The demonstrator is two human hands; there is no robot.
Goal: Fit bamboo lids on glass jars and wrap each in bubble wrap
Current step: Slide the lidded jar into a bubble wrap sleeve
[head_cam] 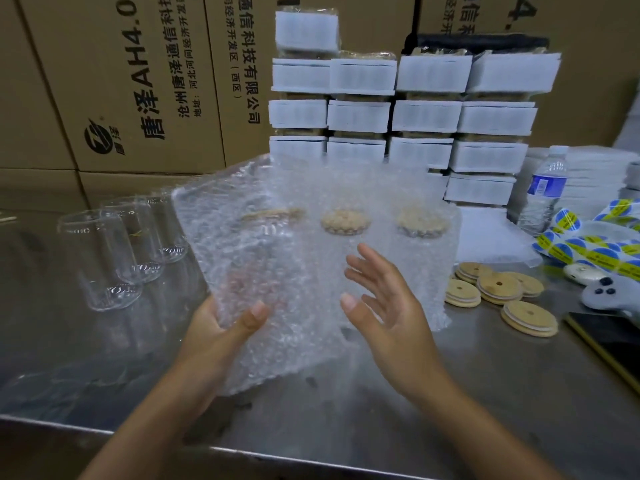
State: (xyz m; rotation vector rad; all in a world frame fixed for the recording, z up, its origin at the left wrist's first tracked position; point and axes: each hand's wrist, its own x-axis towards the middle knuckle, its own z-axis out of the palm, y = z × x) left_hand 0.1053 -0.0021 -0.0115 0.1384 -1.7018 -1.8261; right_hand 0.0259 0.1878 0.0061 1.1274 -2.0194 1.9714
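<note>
Left hand (221, 327) held the bubble wrap sheet (311, 188) up by its lower left edge, thumb (254, 315) flat on the near face. The fingers sat behind the film, blurred pink, so I couldn't tell how they lay. Right hand (388, 306) hovered just beside the sheet, palm turned in, fingers straight and spread, gripping nothing.

Through the wrap I saw three lidded jars (345, 221) in a row on the steel table (485, 393). I couldn't tell whether the leftmost touched the sheet. Empty glass jars (100, 258) stood bunched to the left, near the sheet. Loose bamboo lids (498, 287) lay in a small heap to the right.

My read: wrapping one jar was about to start.

Risks:
- The sheet hung from a one-sided pinch and could sag or slip once a jar's weight landed on it.
- A swing of the raised sheet could clip the lidded jars behind it, or the empties, and glass on steel would roll or crack.
- A lid not fully seated could pop off as the wrap tightened.
- The right hand reaching through blind, with the view blocked by film, could knock a jar over.
</note>
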